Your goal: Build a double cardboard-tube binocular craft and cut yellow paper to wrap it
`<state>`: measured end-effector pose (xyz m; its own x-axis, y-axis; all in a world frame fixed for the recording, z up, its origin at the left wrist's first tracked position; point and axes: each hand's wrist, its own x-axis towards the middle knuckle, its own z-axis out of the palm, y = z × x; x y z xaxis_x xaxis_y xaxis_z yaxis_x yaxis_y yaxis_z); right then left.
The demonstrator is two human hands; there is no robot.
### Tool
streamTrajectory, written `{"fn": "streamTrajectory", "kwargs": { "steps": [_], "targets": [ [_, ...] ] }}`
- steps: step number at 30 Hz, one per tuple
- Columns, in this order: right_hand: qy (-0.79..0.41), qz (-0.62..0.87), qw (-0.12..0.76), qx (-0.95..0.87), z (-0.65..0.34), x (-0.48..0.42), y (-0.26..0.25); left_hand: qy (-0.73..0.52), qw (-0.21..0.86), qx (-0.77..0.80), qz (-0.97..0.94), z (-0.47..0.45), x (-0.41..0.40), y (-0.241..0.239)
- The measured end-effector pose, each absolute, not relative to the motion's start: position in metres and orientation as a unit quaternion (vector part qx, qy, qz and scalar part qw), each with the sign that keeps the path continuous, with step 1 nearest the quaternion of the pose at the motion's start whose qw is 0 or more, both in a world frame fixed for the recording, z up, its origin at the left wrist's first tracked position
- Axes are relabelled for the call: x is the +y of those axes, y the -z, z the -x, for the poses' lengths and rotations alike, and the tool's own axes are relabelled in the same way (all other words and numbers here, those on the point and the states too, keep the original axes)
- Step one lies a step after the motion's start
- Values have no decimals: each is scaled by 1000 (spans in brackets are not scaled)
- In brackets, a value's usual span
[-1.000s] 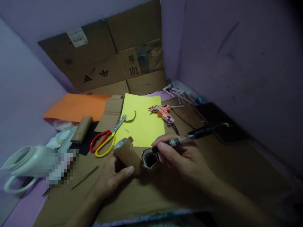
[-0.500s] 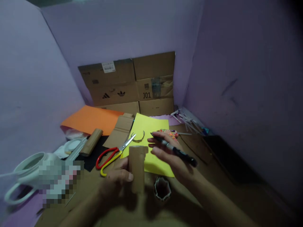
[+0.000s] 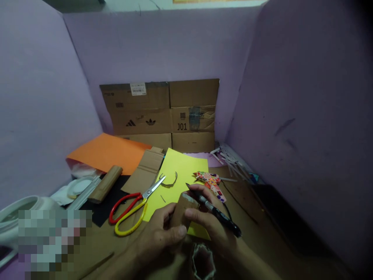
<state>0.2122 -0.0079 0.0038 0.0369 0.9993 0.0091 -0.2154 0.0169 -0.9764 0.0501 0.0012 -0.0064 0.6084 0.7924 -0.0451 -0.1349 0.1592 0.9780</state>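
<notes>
My left hand point(image 3: 163, 231) is closed around a small cardboard tube point(image 3: 181, 212), which stands tilted between both hands. A black pen point(image 3: 217, 214) lies across my right hand point(image 3: 208, 223), its tip pointing up and left, while that hand's thumb and fingers touch the tube's right side. Below them a second cardboard tube point(image 3: 193, 268) stands upright with a ragged rim. Left of my hands, scissors point(image 3: 142, 200) with one red and one yellow handle lie open, blades over a yellow sheet point(image 3: 182, 163). A curved cardboard strip point(image 3: 171, 183) rests on that sheet.
An orange sheet point(image 3: 107, 149), cardboard pieces point(image 3: 144, 167) and a brown roll point(image 3: 105, 184) lie at left, near a white pot point(image 3: 26, 208). Patterned scraps point(image 3: 208, 179) and white sticks point(image 3: 227, 157) are at right. Flattened cardboard point(image 3: 140, 124) leans on the back wall.
The tube has moved slightly right and tilted. My right hand has come in from the right to touch it, pen still held. The view has shifted, so the tabletop things sit lower.
</notes>
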Motion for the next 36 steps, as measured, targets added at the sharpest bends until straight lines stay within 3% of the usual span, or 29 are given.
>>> {"fn": "streamTrajectory", "kwargs": {
  "steps": [8,14,24,36],
  "targets": [
    [-442,446,648,-432,-227,-6,5,-365,691,354,-514,-53,-5,0],
    [-321,500,559,-578,-231,-19,-6,-345,641,424,-539,-51,-5,1],
    [-166,561,482,-652,-228,-22,-7,-340,603,440,-571,-49,-6,6],
    [-124,546,460,-689,-228,-20,-6,-337,561,453,-605,-48,-6,6]
  ]
}}
